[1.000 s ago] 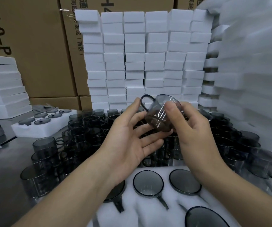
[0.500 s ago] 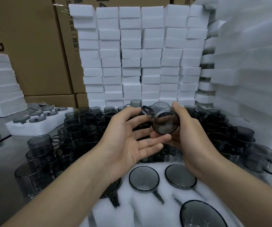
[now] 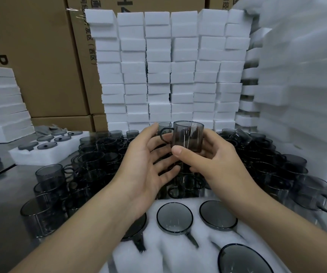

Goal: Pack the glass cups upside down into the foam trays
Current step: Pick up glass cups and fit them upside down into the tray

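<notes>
My right hand [image 3: 213, 160] grips a smoky glass cup [image 3: 188, 136], handle at nine o'clock; left hand [image 3: 149, 170] beside it, fingers [image 3: 168, 172] spread, holding nothing, foam tray [image 3: 178, 251] at six

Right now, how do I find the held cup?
Find the wall of white foam blocks at the back. Below its middle, above the crowd of smoky cups, the right hand holds one cup. Only it is lifted up.

Right hand [image 3: 213, 160] gripping smoky glass cup [image 3: 188, 137], left hand [image 3: 149, 166] spread beside it, foam tray [image 3: 164, 253] below
</notes>
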A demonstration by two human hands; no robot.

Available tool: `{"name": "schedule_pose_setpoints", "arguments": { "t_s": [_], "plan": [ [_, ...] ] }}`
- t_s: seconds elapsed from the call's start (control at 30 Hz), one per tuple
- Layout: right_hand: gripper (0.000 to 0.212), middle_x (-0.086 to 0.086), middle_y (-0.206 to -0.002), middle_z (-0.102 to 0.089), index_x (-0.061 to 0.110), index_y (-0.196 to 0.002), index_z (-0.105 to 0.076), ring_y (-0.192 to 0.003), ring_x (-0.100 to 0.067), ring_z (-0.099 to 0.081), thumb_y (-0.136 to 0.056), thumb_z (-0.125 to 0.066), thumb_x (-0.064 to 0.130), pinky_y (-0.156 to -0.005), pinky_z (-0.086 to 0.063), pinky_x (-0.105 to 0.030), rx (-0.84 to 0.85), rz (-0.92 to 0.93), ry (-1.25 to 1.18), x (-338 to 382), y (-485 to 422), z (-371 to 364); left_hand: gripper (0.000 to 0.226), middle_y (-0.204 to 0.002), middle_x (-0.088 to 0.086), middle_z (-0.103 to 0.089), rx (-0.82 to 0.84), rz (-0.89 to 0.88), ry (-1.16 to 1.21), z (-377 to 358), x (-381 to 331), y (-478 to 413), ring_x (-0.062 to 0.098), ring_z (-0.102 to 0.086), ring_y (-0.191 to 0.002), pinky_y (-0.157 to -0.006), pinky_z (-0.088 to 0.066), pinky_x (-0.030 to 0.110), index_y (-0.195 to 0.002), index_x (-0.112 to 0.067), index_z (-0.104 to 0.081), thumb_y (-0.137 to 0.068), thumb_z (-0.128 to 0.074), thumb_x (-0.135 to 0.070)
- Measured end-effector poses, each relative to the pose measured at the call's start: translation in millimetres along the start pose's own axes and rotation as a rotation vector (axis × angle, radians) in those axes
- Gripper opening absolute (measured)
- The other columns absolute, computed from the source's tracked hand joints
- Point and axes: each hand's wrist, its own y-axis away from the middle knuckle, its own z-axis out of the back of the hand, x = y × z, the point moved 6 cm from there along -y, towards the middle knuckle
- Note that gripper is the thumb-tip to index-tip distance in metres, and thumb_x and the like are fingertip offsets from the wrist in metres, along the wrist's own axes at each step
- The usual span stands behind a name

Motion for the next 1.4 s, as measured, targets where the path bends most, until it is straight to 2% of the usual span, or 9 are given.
{"name": "schedule_pose_setpoints", "arguments": {
  "t_s": [0.17,0.3,0.43,0.53,0.73,0.97,1.03,1.2,1.4],
  "plan": [
    [0.032,0.016,-0.108,-0.081,0.028,-0.120,-0.074,-0.098,0.001,-0.075,-0.089,-0.082,0.031,-0.073,-0.054,-0.011,-0.013,-0.001,0.004,-0.3,0.6,0.8,0.029,-0.109,0.002,-0.082,-0.039,-0.091,0.005,1.6,-3.2,-0.5,0.011,-0.079,-0.087,-0.068,-0.061,0.023,-0.094,-0.026,-0.085,-0.106,-0.064,-0.042],
    [0.039,0.012,-0.113,-0.080,0.030,-0.119,-0.077,-0.104,-0.005,-0.075,-0.089,-0.078,0.054,-0.081,-0.058,-0.028,0.009,-0.103,-0.021,-7.5,0.1,2.9,0.035,-0.113,0.005,-0.083,-0.044,-0.131,0.007,1.3,-4.5,1.7,0.017,-0.082,-0.100,-0.071,-0.062,0.021,-0.091,-0.023,-0.087,-0.110,-0.059,-0.036],
    [0.037,0.006,-0.110,-0.081,0.026,-0.118,-0.077,-0.104,-0.010,-0.076,-0.085,-0.079,0.045,-0.088,-0.060,-0.035,-0.095,-0.072,-0.050,-5.6,-1.5,7.8,0.028,-0.115,0.009,-0.082,-0.061,-0.080,-0.035,2.9,3.1,-0.2,0.022,-0.081,-0.104,-0.072,-0.064,0.023,-0.116,-0.012,-0.079,-0.112,-0.057,-0.029],
    [0.051,0.006,-0.109,-0.075,0.033,-0.118,-0.066,-0.104,-0.006,-0.072,-0.077,-0.096,0.032,-0.087,-0.057,-0.028,-0.259,0.043,0.127,-1.1,1.2,16.6,0.030,-0.114,0.011,-0.082,-0.087,-0.032,-0.037,6.2,5.2,-1.8,0.024,-0.082,-0.097,-0.070,-0.065,0.027,-0.122,-0.011,-0.077,-0.107,-0.065,-0.034],
    [0.070,0.015,-0.120,-0.049,0.042,-0.127,-0.059,-0.107,0.001,-0.058,-0.075,-0.091,0.007,-0.084,-0.047,-0.009,-0.243,0.308,0.460,14.9,9.1,9.3,0.042,-0.124,0.007,-0.080,0.136,-0.064,-0.066,-9.5,0.1,3.6,0.022,-0.077,-0.116,-0.088,-0.064,0.029,-0.119,-0.023,-0.084,-0.093,-0.075,-0.055],
    [0.065,0.014,-0.120,-0.067,0.042,-0.127,-0.057,-0.106,-0.007,-0.070,-0.071,-0.081,0.066,-0.087,-0.060,-0.030,-0.240,0.052,0.143,6.7,7.0,11.6,0.029,-0.115,0.000,-0.082,0.103,-0.123,0.021,-8.1,-8.2,2.1,0.013,-0.080,-0.100,-0.081,-0.064,0.027,-0.104,-0.027,-0.088,-0.084,-0.080,-0.047],
    [0.057,0.002,-0.110,-0.078,0.030,-0.124,-0.063,-0.100,-0.013,-0.077,-0.080,-0.083,0.060,-0.084,-0.064,-0.040,-0.197,-0.019,0.009,2.1,4.9,9.1,0.035,-0.118,0.000,-0.081,0.122,-0.111,0.023,-10.4,-7.3,3.2,0.011,-0.078,-0.099,-0.078,-0.063,0.026,-0.111,-0.024,-0.086,-0.086,-0.077,-0.046],
    [0.050,0.008,-0.111,-0.075,0.030,-0.115,-0.062,-0.108,-0.011,-0.073,-0.078,-0.095,0.025,-0.075,-0.059,-0.025,-0.232,0.176,0.143,13.9,8.6,9.0,0.054,-0.132,0.002,-0.077,0.111,-0.066,-0.019,-9.9,-6.2,5.1,0.014,-0.073,-0.104,-0.083,-0.062,0.029,-0.136,-0.015,-0.074,-0.093,-0.069,-0.046],
    [0.066,0.010,-0.118,-0.061,0.044,-0.116,-0.053,-0.117,-0.014,-0.061,-0.072,-0.097,0.023,-0.079,-0.054,-0.020,-0.175,0.318,0.333,20.9,13.5,2.6,0.041,-0.121,0.005,-0.081,0.145,-0.110,-0.069,-11.3,-8.6,5.3,0.012,-0.072,-0.091,-0.073,-0.061,0.024,-0.113,-0.022,-0.086,-0.082,-0.080,-0.048]
  ]
}}
